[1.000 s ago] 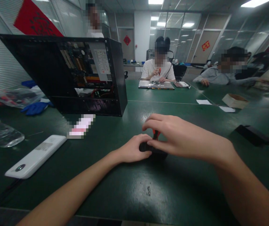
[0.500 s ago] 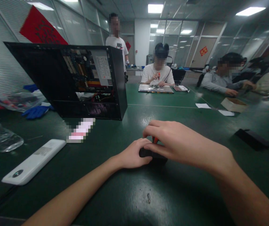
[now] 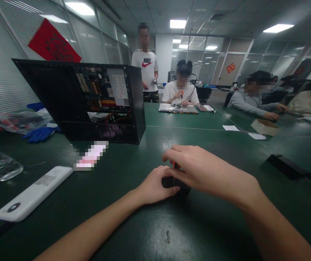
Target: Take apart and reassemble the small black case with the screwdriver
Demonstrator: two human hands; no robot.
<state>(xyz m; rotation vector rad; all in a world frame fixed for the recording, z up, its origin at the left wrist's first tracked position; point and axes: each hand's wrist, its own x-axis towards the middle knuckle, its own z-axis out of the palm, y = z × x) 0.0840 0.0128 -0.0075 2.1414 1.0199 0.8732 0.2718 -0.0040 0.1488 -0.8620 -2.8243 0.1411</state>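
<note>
My left hand (image 3: 153, 185) is closed around the near left side of a small black rounded object (image 3: 169, 182), shaped much like a computer mouse, low over the table. Its thumb lies along the front of the object. Above it, my right hand (image 3: 201, 166) curls its fingers round an orange screwdriver-like tool (image 3: 176, 165). Only a bit of orange shows between the fingers; the tip is hidden. My right thumb comes down close to the object's top, and whether it touches I cannot tell.
An open black computer case (image 3: 141, 105) stands at the left. Before it lie a white power strip (image 3: 36, 192), a clear bottle (image 3: 1, 165) and blue gloves (image 3: 40, 134). At the right are a black bar-shaped item (image 3: 283, 166) and an open box (image 3: 265, 127). Co-workers sit across the table; one person stands.
The view has tilted up slightly, so the scene sits lower. Both hands stay at the black object, their fingers shifted only a little. The standing person shows more fully beside the case.
</note>
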